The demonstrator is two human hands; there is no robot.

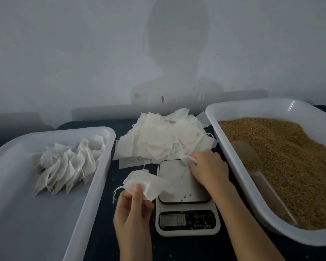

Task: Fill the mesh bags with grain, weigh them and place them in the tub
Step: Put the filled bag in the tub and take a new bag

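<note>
Grain tub [307,117] at right w/ scoop [252,162]; left tub [11,204] holds filled bags [68,162]. Empty-bag pile [164,138] behind scale [186,204]. Left hand [132,208] fingers pinch empty mesh bag [145,183] beside scale; right hand [207,166] fingers pinch bag [186,160] at pile edge.

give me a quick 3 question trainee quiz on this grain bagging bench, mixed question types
1. True or false: the scoop lies in the grain tub, and neither hand holds it.
2. What does the left hand pinch?
A. a filled bag
B. an empty mesh bag
C. the scoop
3. Fill the gap: the right hand grips a bag at the edge of the ___ of empty bags, above the scale.

Key
1. true
2. B
3. pile
</note>
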